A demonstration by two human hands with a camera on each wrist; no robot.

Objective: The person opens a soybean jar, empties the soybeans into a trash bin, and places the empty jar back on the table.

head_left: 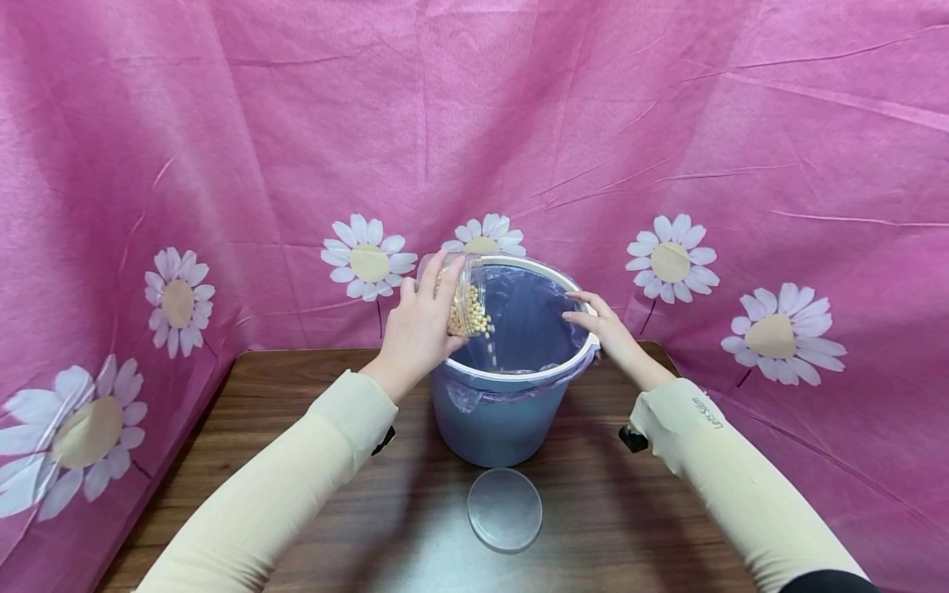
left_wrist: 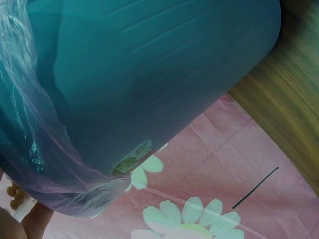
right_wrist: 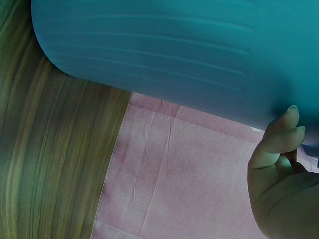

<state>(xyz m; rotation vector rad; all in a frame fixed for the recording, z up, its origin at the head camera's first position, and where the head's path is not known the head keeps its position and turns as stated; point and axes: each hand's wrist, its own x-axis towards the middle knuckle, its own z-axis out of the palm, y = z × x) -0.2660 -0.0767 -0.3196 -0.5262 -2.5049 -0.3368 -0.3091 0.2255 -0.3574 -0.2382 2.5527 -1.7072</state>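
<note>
Blue bin [head_left: 498, 420], purple liner [head_left: 530, 325], pink daisy-print cloth [head_left: 222, 123], brown table [head_left: 311, 387]

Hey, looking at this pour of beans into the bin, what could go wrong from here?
The clear jar, tipped in the left hand, sits right over the near rim of the bin, so beans might bounce off the rim onto the table. The right hand only rests on the rim, so the bin could shift if nudged. The clear lid lies near the table's front edge and could get knocked off.
</note>
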